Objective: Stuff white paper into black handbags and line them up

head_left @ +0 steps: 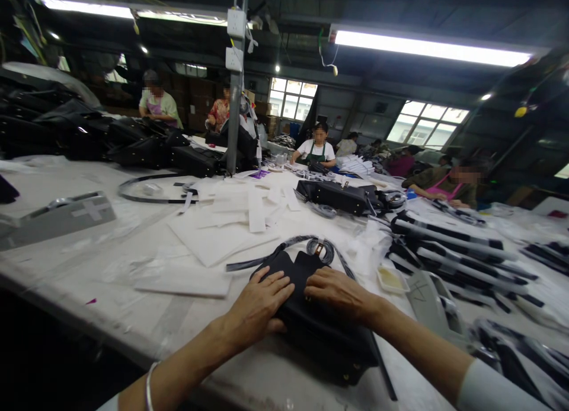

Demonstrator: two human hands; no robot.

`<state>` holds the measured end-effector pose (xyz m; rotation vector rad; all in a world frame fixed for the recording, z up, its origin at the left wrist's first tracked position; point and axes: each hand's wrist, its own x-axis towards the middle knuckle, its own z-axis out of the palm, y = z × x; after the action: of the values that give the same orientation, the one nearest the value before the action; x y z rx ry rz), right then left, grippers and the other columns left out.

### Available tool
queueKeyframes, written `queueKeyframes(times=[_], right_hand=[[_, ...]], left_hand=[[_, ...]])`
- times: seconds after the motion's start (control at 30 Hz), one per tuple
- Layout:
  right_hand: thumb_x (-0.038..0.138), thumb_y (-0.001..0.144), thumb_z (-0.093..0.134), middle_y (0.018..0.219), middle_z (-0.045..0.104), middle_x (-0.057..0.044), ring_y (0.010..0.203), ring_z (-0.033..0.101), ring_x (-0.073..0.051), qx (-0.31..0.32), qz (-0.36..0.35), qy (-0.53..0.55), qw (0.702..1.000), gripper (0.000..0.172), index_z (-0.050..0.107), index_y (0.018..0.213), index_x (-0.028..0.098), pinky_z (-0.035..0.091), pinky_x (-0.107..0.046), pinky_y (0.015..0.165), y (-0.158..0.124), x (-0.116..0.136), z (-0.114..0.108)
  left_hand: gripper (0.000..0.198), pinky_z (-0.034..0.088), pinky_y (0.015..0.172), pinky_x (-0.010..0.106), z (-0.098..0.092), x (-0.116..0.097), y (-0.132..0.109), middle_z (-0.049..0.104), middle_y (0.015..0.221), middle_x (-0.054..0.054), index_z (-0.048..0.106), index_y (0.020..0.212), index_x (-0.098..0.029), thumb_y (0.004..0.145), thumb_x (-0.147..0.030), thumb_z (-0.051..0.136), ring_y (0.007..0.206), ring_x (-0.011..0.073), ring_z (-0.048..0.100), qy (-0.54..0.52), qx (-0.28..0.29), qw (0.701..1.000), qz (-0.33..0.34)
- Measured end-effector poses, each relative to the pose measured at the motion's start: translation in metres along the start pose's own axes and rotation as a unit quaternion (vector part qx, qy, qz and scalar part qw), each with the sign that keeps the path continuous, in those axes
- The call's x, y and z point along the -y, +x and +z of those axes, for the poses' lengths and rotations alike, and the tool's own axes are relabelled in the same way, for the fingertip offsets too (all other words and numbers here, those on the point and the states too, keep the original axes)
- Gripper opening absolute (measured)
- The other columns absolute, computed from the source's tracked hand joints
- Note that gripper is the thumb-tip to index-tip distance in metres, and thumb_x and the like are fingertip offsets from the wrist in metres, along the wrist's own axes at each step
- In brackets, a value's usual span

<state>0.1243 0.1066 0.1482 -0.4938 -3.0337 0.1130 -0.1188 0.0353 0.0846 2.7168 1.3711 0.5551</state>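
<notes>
A black leather handbag (320, 331) lies on the white worktable (111, 245) right in front of me, its strap (284, 246) looping out behind it. My left hand (258, 307) rests flat on the bag's left side, fingers stretched out and slightly spread. On the bag's top right lies my right hand (340, 292), fingers extended and pressing down near the flap. Neither hand grips anything.
White paper sheets (231, 221) and strips cover the table's middle. Another black bag (338, 196) sits further back, with a pile of black bags (89, 132) at far left. Wrapped black straps (448, 245) lie at right, a small tray (391, 279) beside them. Several other people work at the table.
</notes>
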Motion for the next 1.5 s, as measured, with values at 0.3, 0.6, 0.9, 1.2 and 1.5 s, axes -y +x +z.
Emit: queueKeyframes(times=[0.3, 0.6, 0.9, 1.2, 1.5], right_hand=[[0.042, 0.071, 0.076, 0.155, 0.034, -0.021, 0.143, 0.034, -0.036, 0.034, 0.338, 0.099, 0.935, 0.098, 0.034, 0.152, 0.007, 0.024, -0.053, 0.119, -0.021, 0.055, 0.04], [0.021, 0.074, 0.063, 0.155, 0.034, -0.013, 0.142, 0.036, -0.032, 0.102, 0.212, 0.112, 0.965, 0.09, 0.026, 0.156, 0.018, 0.029, -0.052, 0.118, -0.041, 0.052, 0.041], [0.012, 0.088, 0.045, 0.139, 0.058, -0.01, 0.124, 0.057, -0.032, -0.167, 0.069, -0.265, 0.947, 0.063, 0.039, 0.151, 0.017, 0.046, -0.049, 0.104, -0.044, 0.045, 0.126], [0.031, 0.097, 0.05, 0.143, 0.055, -0.006, 0.131, 0.05, -0.029, -0.157, -0.03, -0.313, 0.936, 0.052, 0.041, 0.149, 0.031, 0.029, -0.05, 0.114, -0.083, 0.016, 0.105], [0.077, 0.088, 0.041, 0.14, 0.058, -0.01, 0.12, 0.061, -0.03, -0.182, 0.055, -0.2, 0.961, 0.08, 0.031, 0.154, 0.032, 0.054, -0.037, 0.088, -0.044, -0.002, 0.137]], left_hand=[[0.063, 0.036, 0.105, 0.055, -0.003, 0.002, 0.016, 0.062, 0.132, 0.014, 0.053, 0.135, -0.026, 0.08, -0.041, 0.078, 0.125, 0.0353, 0.055, 0.043, 0.061, 0.997, -0.035], [0.036, 0.05, 0.084, 0.04, 0.01, -0.028, -0.006, 0.071, 0.101, 0.013, 0.059, 0.124, -0.013, 0.092, -0.03, 0.059, 0.089, 0.0277, 0.068, 0.085, 0.105, 0.991, 0.023], [0.051, 0.044, 0.099, 0.047, 0.058, -0.001, -0.031, 0.058, 0.139, 0.01, 0.041, 0.147, -0.03, 0.097, -0.024, 0.052, 0.121, 0.0313, 0.058, 0.165, -0.015, 0.984, 0.067], [0.073, 0.045, 0.101, 0.055, 0.042, 0.0, -0.048, 0.05, 0.147, 0.01, 0.027, 0.153, -0.039, 0.09, -0.033, 0.064, 0.13, 0.0353, 0.051, 0.203, -0.054, 0.968, 0.141], [0.038, 0.052, 0.096, 0.044, 0.105, -0.022, -0.014, 0.065, 0.126, 0.005, 0.058, 0.132, -0.028, 0.1, -0.048, 0.047, 0.114, 0.0256, 0.062, 0.278, -0.215, 0.93, 0.112]])
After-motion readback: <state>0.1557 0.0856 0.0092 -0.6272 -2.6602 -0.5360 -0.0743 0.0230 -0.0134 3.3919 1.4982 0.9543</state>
